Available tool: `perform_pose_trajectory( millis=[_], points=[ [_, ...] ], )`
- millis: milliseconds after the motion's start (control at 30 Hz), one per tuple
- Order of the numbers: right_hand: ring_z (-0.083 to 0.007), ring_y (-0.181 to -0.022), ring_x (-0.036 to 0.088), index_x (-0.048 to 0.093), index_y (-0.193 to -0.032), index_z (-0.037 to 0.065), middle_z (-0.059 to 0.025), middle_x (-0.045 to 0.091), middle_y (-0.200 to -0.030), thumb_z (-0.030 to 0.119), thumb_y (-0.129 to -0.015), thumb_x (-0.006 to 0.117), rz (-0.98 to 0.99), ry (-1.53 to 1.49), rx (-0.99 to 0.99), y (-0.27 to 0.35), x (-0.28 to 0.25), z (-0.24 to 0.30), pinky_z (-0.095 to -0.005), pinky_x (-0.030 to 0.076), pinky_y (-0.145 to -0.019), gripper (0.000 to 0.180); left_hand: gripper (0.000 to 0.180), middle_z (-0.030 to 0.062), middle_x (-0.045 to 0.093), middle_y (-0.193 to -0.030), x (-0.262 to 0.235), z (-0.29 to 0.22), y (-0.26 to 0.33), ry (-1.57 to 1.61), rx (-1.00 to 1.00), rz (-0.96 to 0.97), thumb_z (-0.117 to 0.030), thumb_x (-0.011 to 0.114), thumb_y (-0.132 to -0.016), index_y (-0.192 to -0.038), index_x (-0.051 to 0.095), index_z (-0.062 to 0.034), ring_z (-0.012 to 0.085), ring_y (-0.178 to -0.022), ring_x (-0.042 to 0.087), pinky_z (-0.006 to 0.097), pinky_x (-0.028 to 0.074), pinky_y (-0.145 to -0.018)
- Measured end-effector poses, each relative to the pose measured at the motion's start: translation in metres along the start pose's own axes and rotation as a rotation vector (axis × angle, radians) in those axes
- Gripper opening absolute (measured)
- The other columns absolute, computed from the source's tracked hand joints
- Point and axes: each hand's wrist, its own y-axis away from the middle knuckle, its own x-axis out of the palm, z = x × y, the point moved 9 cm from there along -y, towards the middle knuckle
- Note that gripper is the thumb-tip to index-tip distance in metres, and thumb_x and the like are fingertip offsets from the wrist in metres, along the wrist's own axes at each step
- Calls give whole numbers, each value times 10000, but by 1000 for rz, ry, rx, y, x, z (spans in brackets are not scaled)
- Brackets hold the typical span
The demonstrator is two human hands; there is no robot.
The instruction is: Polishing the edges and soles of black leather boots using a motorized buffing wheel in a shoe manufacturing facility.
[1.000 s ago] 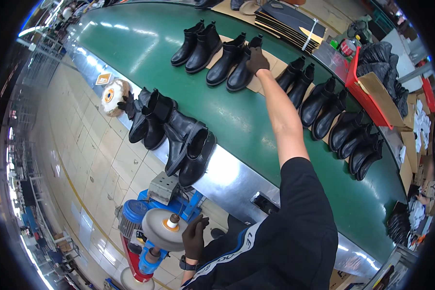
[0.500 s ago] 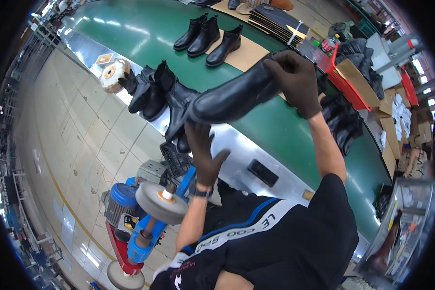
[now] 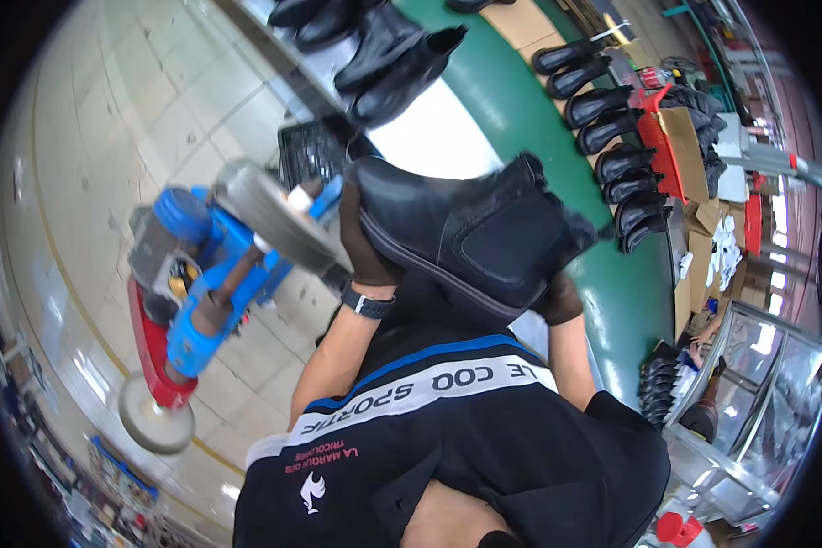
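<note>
A black leather Chelsea boot (image 3: 484, 233) is held close in front of my chest, its side with the elastic panel facing up. My left hand (image 3: 363, 251), in a dark brown glove, grips the toe end. The matching gloved right hand (image 3: 562, 300) is closed around the heel end, its fingers mostly hidden behind the boot. Just left of my left hand is a grey buffing wheel (image 3: 279, 215) on a blue and red bench machine (image 3: 201, 333).
Several black boots (image 3: 397, 68) stand on the bench's metal edge ahead. Farther right, a row of black boots (image 3: 612, 132) lines the green table (image 3: 511, 119) beside a red basket (image 3: 662, 146). A black crate (image 3: 315, 151) sits behind the machine, whose second wheel (image 3: 155, 416) is lower left.
The boot has come down toward my body and turned side-up. My left hand, open under the toe before, now grips it; my right has shifted from shaft to heel. The view has turned.
</note>
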Motion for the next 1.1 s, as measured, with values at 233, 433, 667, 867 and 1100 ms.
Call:
perform_pose_trajectory(
  millis=[233,433,667,867,1100],
  points=[
    [-214,-1221,400,272,-1372,7,-99,418,-1322,25,-575,647,147,119,390,27,30,-79,-333,317,-1027,881,447,106,574,-1090,-123,40,41,285,-147,-192,-429,436,-907,-1126,532,-51,231,-993,554,355,441,-909],
    [-244,-1051,534,494,-1186,7,-120,557,-1128,-25,-606,612,214,341,374,1,-2,-125,-344,401,-920,593,594,153,556,-1141,-181,16,46,257,11,-342,-514,406,-896,-1179,483,3,285,-1052,527,401,404,-957],
    [-249,-964,577,570,-989,36,-158,590,-984,-244,-561,500,527,973,-461,-39,72,-126,-352,449,-833,516,576,147,490,-1250,-222,-18,14,86,65,-516,-511,299,-924,-1287,416,-79,310,-1129,483,419,375,-991],
    [-197,-931,568,583,-982,56,-97,580,-1003,-13,-717,603,224,88,295,-116,65,-220,-341,459,-795,275,558,117,494,-1261,-293,-44,-59,-63,167,-232,-475,273,-932,-1312,392,-85,296,-1146,485,433,405,-965],
    [-170,-919,568,575,-1046,18,-87,598,-992,162,-749,650,265,267,245,-69,69,-164,-313,456,-820,339,426,124,537,-1191,-264,-40,-8,-367,183,-337,-325,301,-965,-1245,436,-34,226,-1085,533,350,448,-933]
  ],
)
